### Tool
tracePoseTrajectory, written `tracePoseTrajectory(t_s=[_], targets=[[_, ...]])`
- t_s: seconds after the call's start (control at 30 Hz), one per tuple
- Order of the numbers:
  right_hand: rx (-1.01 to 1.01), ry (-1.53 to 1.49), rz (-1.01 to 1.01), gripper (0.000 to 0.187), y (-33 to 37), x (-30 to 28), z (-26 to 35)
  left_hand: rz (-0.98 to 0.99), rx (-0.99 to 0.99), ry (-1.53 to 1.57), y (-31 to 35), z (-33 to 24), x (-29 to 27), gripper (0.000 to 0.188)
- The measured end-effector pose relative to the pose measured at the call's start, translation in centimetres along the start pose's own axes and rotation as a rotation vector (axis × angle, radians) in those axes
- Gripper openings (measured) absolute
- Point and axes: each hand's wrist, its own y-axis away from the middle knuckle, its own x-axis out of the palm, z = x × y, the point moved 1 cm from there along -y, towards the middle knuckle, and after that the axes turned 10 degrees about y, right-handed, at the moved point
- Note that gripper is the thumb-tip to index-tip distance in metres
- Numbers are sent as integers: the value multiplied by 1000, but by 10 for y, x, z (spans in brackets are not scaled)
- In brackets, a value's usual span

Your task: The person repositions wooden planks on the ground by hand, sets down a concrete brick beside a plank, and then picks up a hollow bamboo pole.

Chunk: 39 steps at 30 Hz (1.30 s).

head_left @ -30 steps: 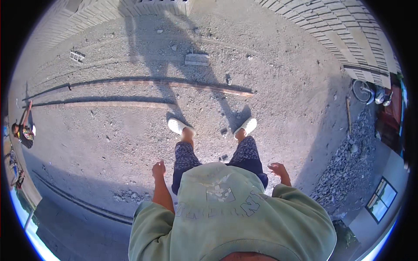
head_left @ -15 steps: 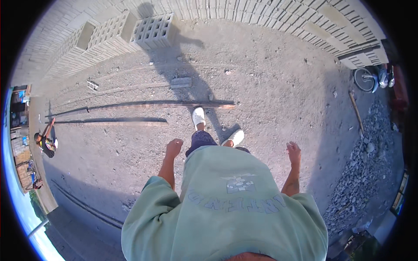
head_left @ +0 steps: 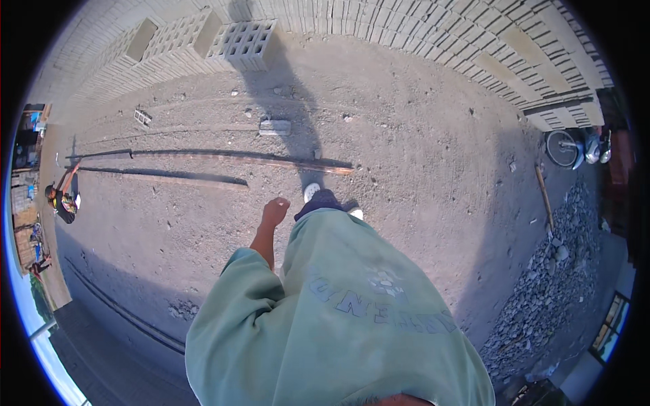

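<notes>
My left hand [head_left: 275, 211] hangs in front of my left hip, its fingers loosely curled in with nothing seen in them. My right hand is out of sight behind my body and shirt. Beyond the left hand, apart from it, a long reddish-brown bar [head_left: 271, 162] lies across the gravelly ground just ahead of my white shoe [head_left: 311, 191]. Nearer and to the left, a second long bar [head_left: 196, 178] runs alongside the first. At the far left a person [head_left: 64, 203] reaches an arm toward the far ends of these bars.
Stacked hollow concrete blocks [head_left: 244, 42] line the far side, with more block stacks [head_left: 501, 61] at right. A single block [head_left: 275, 127] lies on the ground. Rubble [head_left: 542, 304], a wooden pole [head_left: 544, 196] and a wheel [head_left: 563, 147] are at right. Thin rods [head_left: 122, 308] lie at lower left.
My right hand has gone out of view as my body turned. The bars now lie closer to my feet. My left hand stays at my side, slightly farther forward.
</notes>
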Motion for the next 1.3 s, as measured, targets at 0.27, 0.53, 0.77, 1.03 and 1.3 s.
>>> tracePoseTrajectory(t_s=[0.27,0.53,0.77,1.03,1.3], targets=[[-81,97,31,42,-97,-86,106,-251,-146,257,2,57,14,33],[-358,214,115,42,-278,-197,219,-711,-378,495,74,93,73,25],[-683,692,125,36,-386,-219,323,-411,-476,471,171,37,281,34],[-979,839,353,46,-322,-97,458,-356,-800,517,228,90,354,32],[-1140,938,474,38,-262,75,543,-941,-999,574,26,93,143,39]])
